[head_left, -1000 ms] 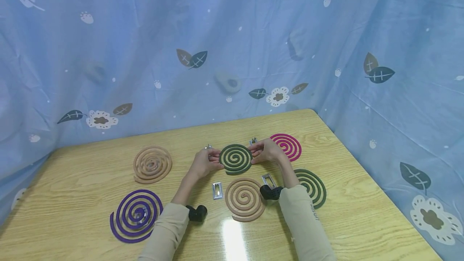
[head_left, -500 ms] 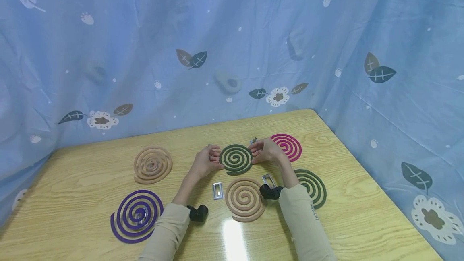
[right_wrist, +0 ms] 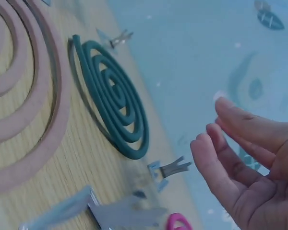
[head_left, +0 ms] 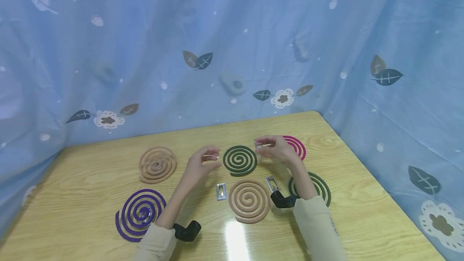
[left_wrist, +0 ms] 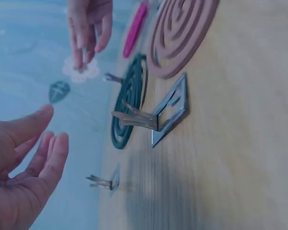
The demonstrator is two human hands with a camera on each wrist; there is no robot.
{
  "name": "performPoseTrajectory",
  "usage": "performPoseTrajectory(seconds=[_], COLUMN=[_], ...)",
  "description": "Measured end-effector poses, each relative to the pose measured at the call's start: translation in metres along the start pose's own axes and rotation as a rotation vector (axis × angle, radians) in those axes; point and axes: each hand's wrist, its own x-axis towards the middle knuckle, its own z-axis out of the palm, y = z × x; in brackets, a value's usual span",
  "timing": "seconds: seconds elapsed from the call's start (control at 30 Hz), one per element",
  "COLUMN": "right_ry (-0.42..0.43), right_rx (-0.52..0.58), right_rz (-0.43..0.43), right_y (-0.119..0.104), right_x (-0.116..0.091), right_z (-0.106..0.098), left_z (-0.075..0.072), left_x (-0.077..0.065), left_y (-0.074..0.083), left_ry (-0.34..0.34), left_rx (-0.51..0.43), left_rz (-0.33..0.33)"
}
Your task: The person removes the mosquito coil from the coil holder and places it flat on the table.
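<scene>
A dark green mosquito coil (head_left: 239, 159) lies flat on the wooden table (head_left: 195, 233), between my two hands. To its left my left hand (head_left: 199, 166) is held off the coil with fingers loosely bent and holding nothing. On the other side my right hand (head_left: 278, 148) hovers near a pink coil (head_left: 303, 152), partly covering it, and is likewise free of any object. Small metal coil stands with upright prongs sit around the green coil; one stand (left_wrist: 170, 110) shows large in the left wrist view, another stand (right_wrist: 173, 167) close below my right fingertips.
Nearer me lies a brown coil (head_left: 250, 220), flanked by two metal stands (head_left: 221, 191). A purple coil (head_left: 119, 224) and overlapping brown coils (head_left: 143, 172) lie at left. Another green coil (head_left: 328, 192) is under my right forearm. A blue patterned curtain (head_left: 163, 31) hangs behind the table.
My hands have let go of the green coil's edges and drawn apart, left hand leftward and right hand rightward. The coil stays on the table.
</scene>
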Motion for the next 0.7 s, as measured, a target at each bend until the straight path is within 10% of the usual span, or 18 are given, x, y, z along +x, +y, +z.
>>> performPoseTrajectory(seconds=[0.7], right_ry=[0.010], right_rx=[0.030], right_rz=[-0.283], right_y=[0.007], right_x=[-0.090], right_z=[0.035], left_z=[-0.080], left_x=[-0.135], left_y=[0.004], left_ry=[0.182], left_rx=[0.058], left_rz=[0.021])
